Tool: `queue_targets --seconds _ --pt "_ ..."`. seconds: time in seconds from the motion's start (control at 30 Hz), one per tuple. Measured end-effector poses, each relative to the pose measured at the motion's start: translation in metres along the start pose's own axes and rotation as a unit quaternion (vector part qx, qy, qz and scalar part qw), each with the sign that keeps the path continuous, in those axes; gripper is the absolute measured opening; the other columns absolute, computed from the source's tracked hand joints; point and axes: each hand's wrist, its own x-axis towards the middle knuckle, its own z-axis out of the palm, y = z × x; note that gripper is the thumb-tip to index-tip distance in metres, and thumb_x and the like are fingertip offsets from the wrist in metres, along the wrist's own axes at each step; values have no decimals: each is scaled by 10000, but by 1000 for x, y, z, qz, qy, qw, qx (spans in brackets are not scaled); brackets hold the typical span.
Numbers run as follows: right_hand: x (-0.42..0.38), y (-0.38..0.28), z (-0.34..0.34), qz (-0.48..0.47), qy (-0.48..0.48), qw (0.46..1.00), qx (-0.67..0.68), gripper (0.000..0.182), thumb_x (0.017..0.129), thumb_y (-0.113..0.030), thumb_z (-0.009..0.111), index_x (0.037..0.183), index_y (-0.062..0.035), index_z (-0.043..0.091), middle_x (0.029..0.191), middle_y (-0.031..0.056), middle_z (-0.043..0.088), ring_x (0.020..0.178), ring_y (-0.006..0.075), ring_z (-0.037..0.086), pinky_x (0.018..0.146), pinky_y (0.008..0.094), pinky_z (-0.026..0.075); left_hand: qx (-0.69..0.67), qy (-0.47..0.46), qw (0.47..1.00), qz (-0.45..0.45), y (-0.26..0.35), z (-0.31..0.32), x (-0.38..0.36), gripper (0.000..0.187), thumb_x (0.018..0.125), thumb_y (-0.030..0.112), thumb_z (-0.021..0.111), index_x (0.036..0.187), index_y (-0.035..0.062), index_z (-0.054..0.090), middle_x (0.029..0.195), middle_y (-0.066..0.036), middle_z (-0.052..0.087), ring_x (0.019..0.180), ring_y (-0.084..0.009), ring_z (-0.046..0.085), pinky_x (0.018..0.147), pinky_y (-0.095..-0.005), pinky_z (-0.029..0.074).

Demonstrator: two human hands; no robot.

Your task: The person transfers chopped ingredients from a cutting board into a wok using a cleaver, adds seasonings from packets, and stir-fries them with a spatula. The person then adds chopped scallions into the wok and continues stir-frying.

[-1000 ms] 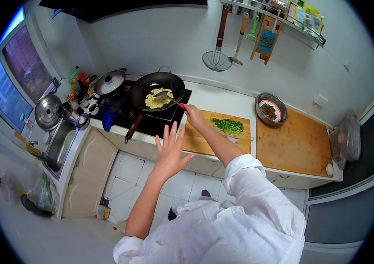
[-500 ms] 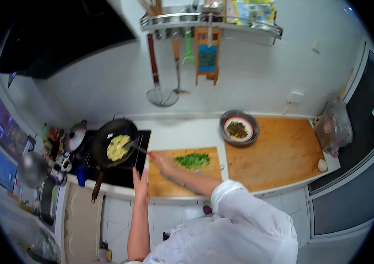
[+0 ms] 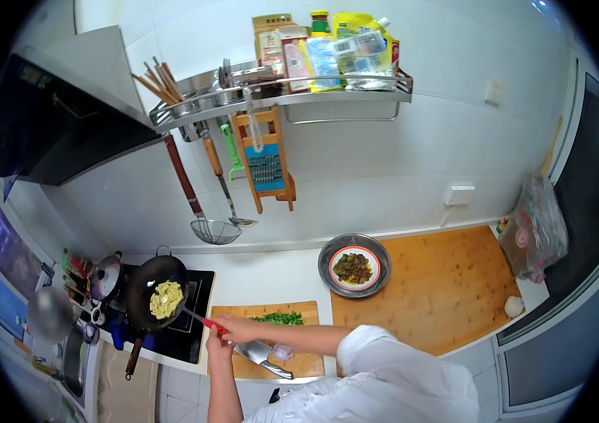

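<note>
A spatula with a red handle reaches into the black wok on the stove, its blade beside pale yellow cut pieces of food. My right hand is closed around the handle's near end. Just below, my left hand meets the same handle, its fingers closed against it and partly overlapped by my right hand. Under my right forearm, a kitchen knife lies on the cutting board. Chopped greens and a small pinkish-white piece are on the board too.
A metal bowl holding a plate of dark food stands by a large wooden board. A lidded pot sits left of the wok. Above hangs a shelf with a strainer, ladle and grater below.
My left hand has closed in from open fingers to the spatula handle beside my right hand. The camera view has tilted up, and the knife and pinkish piece show clearly.
</note>
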Motion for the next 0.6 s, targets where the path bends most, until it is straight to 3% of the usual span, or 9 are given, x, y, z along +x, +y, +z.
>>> queue_targets --seconds 0.07,0.1,0.17,0.23,0.27,0.3,0.4,0.53,0.6 --pt "-4 8 -67 -130 16 987 -92 384 817 -153 605 1170 -21 532 1222 194 510 1092 354 522 945 419 424 17 25 999 16 3 -7 -6 280 962 387 450 1025 147 579 953 -7 616 910 -163 571 818 -459 456" --pt "-11 0 -115 -124 41 985 -117 454 828 -172 606 1249 -49 489 1257 196 506 1163 335 499 995 406 400 26 51 998 31 4 -12 -8 270 954 390 469 1012 152 583 906 11 615 863 -138 565 799 -454 445" --pt "-19 4 -218 -174 104 971 -130 314 844 -132 569 1147 -50 574 1193 152 555 1066 302 553 927 402 436 30 43 997 54 7 -21 -9 252 949 376 489 1010 147 575 926 19 607 853 -128 559 799 -446 441" --pt "-36 -60 -319 -117 301 922 -214 240 826 -117 583 1054 -52 615 995 126 617 891 241 612 793 355 491 32 37 994 96 12 -21 -17 231 941 344 519 991 126 577 885 20 608 791 -125 567 777 -426 452" --pt "-51 -102 -369 -112 314 932 -142 196 816 -97 591 1000 -38 626 904 118 628 832 235 621 742 339 497 30 37 994 95 14 -21 -21 231 941 344 519 991 126 577 885 20 608 791 -125 567 777 -426 452" --pt "-54 -115 -416 -196 396 855 -270 168 811 -84 570 946 -5 630 918 146 628 860 284 617 763 373 487 41 42 992 114 19 -19 -22 233 940 338 523 972 114 582 862 7 608 765 -129 570 758 -411 461" --pt "-60 -152 -536 -210 562 668 -440 166 808 -119 599 931 -8 608 953 166 620 897 326 590 782 414 465 47 39 987 151 29 -8 -37 245 943 318 523 932 81 586 802 -22 606 710 -139 574 703 -363 483" --pt "-65 -156 -626 -81 594 661 -451 300 814 -300 630 970 -45 601 951 136 636 896 307 603 772 404 474 33 35 983 177 41 0 -57 253 948 299 521 929 53 579 801 -25 597 712 -144 570 692 -343 489" --pt "-66 -158 -637 46 545 731 -408 373 814 -401 625 962 -59 603 915 106 659 858 283 628 731 396 486 33 28 981 188 44 2 -61 250 945 285 530 934 40 576 806 -33 596 708 -146 566 688 -336 490"
